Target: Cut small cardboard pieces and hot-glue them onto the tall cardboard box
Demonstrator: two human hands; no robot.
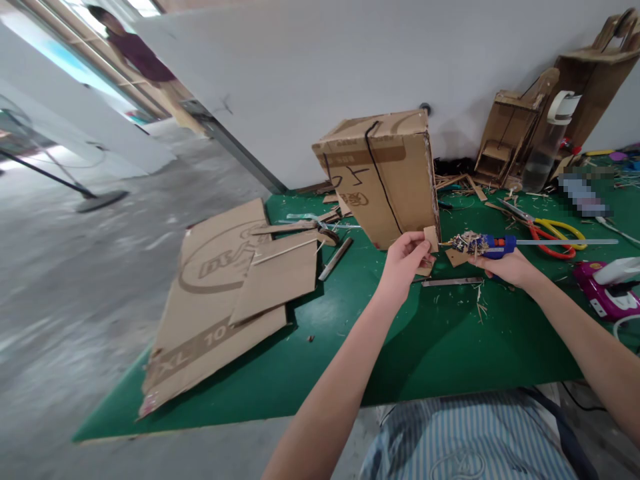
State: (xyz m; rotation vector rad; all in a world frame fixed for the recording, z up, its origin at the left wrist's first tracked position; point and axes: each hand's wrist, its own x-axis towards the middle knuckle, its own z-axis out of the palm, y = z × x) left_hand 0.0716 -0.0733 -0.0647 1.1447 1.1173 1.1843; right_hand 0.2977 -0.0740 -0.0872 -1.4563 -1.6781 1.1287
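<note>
Pinched in my left hand point(407, 260) is a small piece of cardboard point(431, 239), held by the lower right corner of a tall cardboard box point(387, 177). A black cord runs down the front of that box. My right hand point(505, 267) grips a blue hot glue gun point(495, 246), with a long clear glue stick out of its back. Stringy scraps cling around the gun's front end. Its nozzle points left, close to the small cardboard piece; whether they touch I cannot tell. A flat metallic strip point(453, 283) lies on the table below the gun.
Large cardboard sheets point(200, 320) cover the left of the green table point(345, 367). Scissors point(547, 230), a water bottle point(545, 150), a phone point(583, 192) and a magenta power block point(607, 293) are on the right. Cardboard models point(510, 137) stand behind. A person point(143, 60) is beyond the wall.
</note>
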